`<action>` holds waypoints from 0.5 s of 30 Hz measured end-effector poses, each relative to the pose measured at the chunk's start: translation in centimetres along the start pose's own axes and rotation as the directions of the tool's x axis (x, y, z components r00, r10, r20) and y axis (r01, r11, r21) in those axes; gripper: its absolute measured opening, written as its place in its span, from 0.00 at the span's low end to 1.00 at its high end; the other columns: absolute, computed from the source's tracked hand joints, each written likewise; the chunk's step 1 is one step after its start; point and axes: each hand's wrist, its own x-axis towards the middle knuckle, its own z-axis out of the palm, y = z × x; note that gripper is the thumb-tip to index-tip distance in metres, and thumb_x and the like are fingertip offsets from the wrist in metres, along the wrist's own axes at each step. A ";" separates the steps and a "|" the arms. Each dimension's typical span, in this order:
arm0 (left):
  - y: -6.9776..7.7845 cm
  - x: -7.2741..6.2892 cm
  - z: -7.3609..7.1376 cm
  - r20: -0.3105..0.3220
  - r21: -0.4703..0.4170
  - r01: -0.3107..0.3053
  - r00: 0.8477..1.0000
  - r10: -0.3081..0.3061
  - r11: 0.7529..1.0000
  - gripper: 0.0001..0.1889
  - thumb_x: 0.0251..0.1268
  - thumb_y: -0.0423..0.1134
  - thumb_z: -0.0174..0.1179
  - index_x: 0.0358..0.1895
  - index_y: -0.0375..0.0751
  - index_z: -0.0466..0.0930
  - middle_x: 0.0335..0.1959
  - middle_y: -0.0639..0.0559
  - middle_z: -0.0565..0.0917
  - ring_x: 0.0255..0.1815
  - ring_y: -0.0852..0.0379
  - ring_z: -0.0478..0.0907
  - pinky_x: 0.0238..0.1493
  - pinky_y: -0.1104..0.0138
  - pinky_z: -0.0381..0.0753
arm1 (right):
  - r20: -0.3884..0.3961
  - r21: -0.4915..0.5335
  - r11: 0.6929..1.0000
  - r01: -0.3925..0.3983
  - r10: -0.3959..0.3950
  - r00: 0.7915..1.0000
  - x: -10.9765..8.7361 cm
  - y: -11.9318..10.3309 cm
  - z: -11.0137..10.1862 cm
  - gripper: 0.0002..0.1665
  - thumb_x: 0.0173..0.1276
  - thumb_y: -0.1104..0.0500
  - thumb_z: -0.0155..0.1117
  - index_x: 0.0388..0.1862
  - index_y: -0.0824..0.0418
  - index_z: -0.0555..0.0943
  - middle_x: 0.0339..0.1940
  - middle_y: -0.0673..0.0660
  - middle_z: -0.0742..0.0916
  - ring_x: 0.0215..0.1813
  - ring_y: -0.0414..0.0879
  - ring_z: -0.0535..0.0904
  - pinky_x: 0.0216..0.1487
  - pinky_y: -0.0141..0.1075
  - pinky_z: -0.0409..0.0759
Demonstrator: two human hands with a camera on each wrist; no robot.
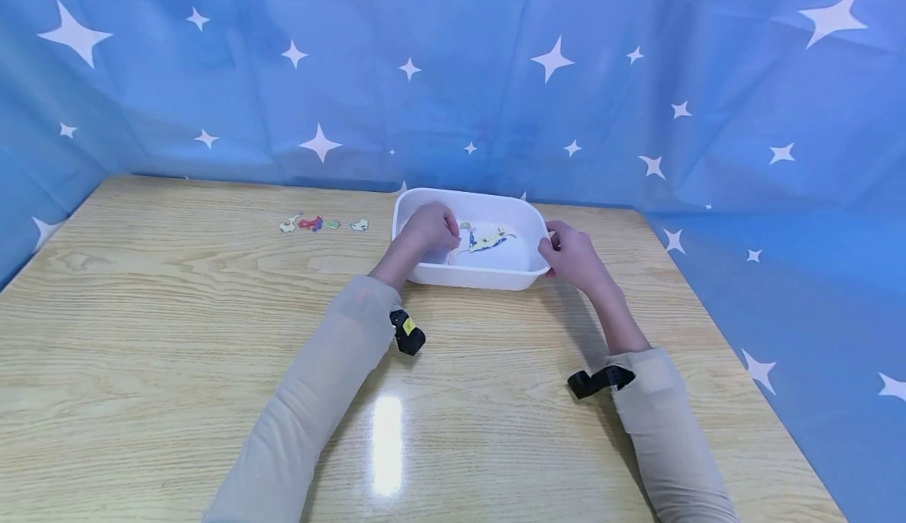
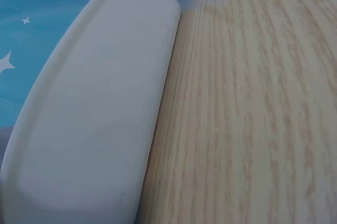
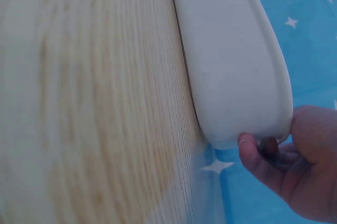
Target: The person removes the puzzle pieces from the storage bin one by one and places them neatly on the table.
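A white plastic basin (image 1: pixel 476 277) stands near the back edge of the table, with several small colourful flat cutouts (image 1: pixel 488 241) on its floor. My left hand (image 1: pixel 430 228) reaches over the near left rim into it, fingers bent down beside the cutouts; I cannot tell whether it pinches one. At the basin's right end my right hand (image 1: pixel 572 254) grips the rim. In the right wrist view, the fingers of that hand (image 3: pixel 310 163) curl around the end of the basin (image 3: pixel 237 60). Only the basin's outer wall (image 2: pixel 100 97) fills most of the left wrist view's left side.
Left of the basin, a short row of small cutouts lies on the wooden table (image 1: pixel 177 311): a pale one (image 1: pixel 289 225), a red and purple one (image 1: pixel 310 224), a green one (image 1: pixel 332 225) and another pale one (image 1: pixel 359 225). A blue star-patterned curtain (image 1: pixel 439 106) hangs behind.
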 end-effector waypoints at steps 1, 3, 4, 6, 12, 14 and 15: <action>0.0 0.0 0.0 -0.009 0.004 -0.017 1.000 0.017 1.000 0.05 0.65 0.33 0.68 0.39 0.38 0.82 0.42 0.46 0.79 0.43 0.51 0.73 0.43 0.64 0.74 | 0.002 0.000 1.000 -0.001 0.001 1.000 0.0 0.0 0.0 0.27 0.78 0.62 0.47 0.70 0.77 0.66 0.33 0.68 0.84 0.25 0.57 0.84 0.25 0.35 0.82; -0.1 0.0 0.0 -0.018 -0.010 -0.056 0.998 0.056 0.998 0.04 0.65 0.33 0.68 0.39 0.38 0.82 0.41 0.46 0.80 0.39 0.52 0.73 0.39 0.65 0.73 | 0.003 -0.003 1.000 -0.001 0.001 1.000 0.0 -0.1 0.0 0.27 0.78 0.62 0.47 0.70 0.77 0.66 0.33 0.68 0.84 0.26 0.57 0.84 0.25 0.35 0.82; -0.1 0.1 0.1 -0.020 -0.023 -0.083 0.996 0.082 0.996 0.04 0.66 0.33 0.67 0.39 0.37 0.83 0.40 0.46 0.80 0.38 0.52 0.74 0.38 0.66 0.72 | 0.003 -0.006 1.000 -0.002 0.002 1.000 0.0 -0.1 0.0 0.27 0.78 0.62 0.47 0.70 0.77 0.65 0.33 0.68 0.83 0.26 0.57 0.84 0.25 0.35 0.82; -0.2 0.2 0.2 -0.023 -0.053 -0.144 0.989 0.143 0.988 0.03 0.67 0.32 0.66 0.40 0.36 0.83 0.40 0.46 0.81 0.36 0.53 0.75 0.36 0.67 0.73 | -0.001 -0.012 1.000 -0.003 0.003 1.000 0.0 -0.1 0.0 0.27 0.78 0.63 0.47 0.70 0.77 0.65 0.33 0.68 0.83 0.26 0.57 0.84 0.25 0.35 0.82; -0.2 0.6 0.3 -0.048 -0.146 -0.251 0.968 0.247 0.957 0.05 0.70 0.33 0.64 0.43 0.35 0.84 0.39 0.46 0.84 0.37 0.53 0.80 0.37 0.68 0.77 | -0.007 -0.019 1.000 -0.002 0.002 1.000 -0.1 -0.1 0.0 0.27 0.77 0.63 0.47 0.69 0.78 0.66 0.32 0.67 0.83 0.25 0.57 0.84 0.24 0.35 0.82; -0.2 0.6 0.2 -0.072 -0.177 -0.266 0.964 0.257 0.947 0.05 0.71 0.33 0.63 0.44 0.35 0.85 0.38 0.46 0.85 0.37 0.53 0.81 0.37 0.69 0.78 | -0.006 -0.020 1.000 -0.002 0.002 1.000 0.0 -0.1 0.0 0.26 0.77 0.63 0.47 0.69 0.78 0.66 0.32 0.68 0.83 0.25 0.57 0.84 0.24 0.34 0.81; -0.2 0.6 0.1 -0.084 -0.196 -0.273 0.962 0.262 0.942 0.06 0.71 0.34 0.63 0.44 0.35 0.85 0.39 0.46 0.85 0.37 0.52 0.81 0.36 0.68 0.78 | -0.006 -0.020 1.000 -0.002 0.002 1.000 0.0 -0.1 0.0 0.26 0.77 0.63 0.47 0.68 0.78 0.67 0.32 0.68 0.83 0.25 0.57 0.84 0.25 0.34 0.81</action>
